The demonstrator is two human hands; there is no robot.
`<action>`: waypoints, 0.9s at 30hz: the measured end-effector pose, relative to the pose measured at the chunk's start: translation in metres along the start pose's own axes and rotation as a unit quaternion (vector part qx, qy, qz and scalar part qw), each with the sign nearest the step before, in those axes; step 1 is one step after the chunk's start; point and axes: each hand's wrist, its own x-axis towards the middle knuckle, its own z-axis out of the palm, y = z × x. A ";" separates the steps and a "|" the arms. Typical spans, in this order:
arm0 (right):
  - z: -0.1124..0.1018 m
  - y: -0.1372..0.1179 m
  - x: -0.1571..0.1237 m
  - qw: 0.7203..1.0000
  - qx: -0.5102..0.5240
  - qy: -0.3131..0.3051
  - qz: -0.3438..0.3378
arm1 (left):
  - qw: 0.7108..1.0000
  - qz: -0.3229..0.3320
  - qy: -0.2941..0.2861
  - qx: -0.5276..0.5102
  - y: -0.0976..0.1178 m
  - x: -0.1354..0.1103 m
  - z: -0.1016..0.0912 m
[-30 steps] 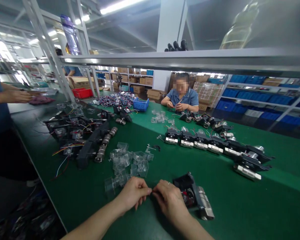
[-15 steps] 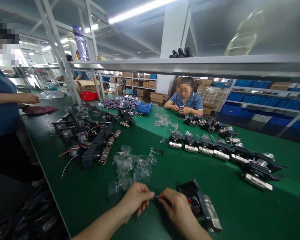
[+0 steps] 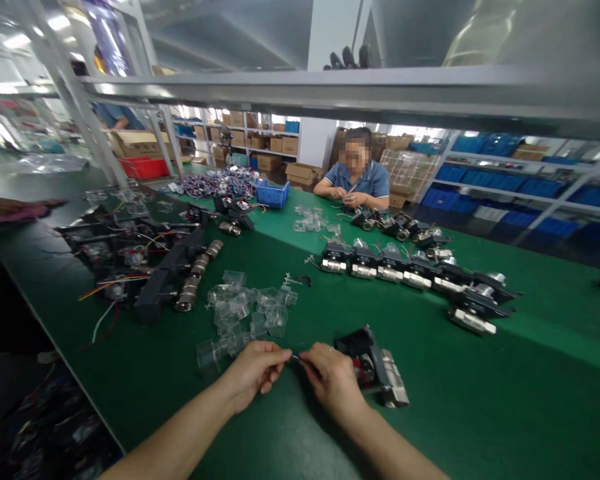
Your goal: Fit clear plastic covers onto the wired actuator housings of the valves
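Between my two hands a short, thin wire (image 3: pixel 295 357) is stretched above the green table. My left hand (image 3: pixel 257 371) pinches one end of it between thumb and forefinger, the other fingers curled. The fingers of my right hand (image 3: pixel 330 373) are closed on the other end. Just right of that hand lies a black valve unit (image 3: pixel 375 367) with a silver metal fitting and some red wire; my wrist partly covers it. Clear plastic covers (image 3: pixel 245 307) lie in a loose pile beyond my left hand.
Black units with metal fittings (image 3: pixel 180 267) and loose wires crowd the left side. A row of similar units (image 3: pixel 415 273) runs along the right. Behind stand a wire heap (image 3: pixel 215 181), a blue bin (image 3: pixel 273 193) and a seated co-worker (image 3: pixel 357 177). A metal shelf (image 3: pixel 300 87) spans overhead.
The view has swung slightly right and down, so things appear shifted left and up. Both hands keep their pinch on the wire. The person standing at the left is mostly out of view.
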 end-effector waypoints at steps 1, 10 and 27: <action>0.000 0.000 -0.001 1.000 0.010 -0.002 0.007 | 1.000 0.000 -0.005 -0.003 -0.001 0.000 -0.001; 0.000 -0.001 -0.003 0.998 0.041 -0.019 0.050 | 0.999 -0.017 -0.026 -0.006 -0.001 -0.003 0.001; -0.008 -0.009 0.001 0.993 0.054 -0.053 0.096 | 0.982 0.107 -0.025 0.157 -0.003 -0.003 -0.003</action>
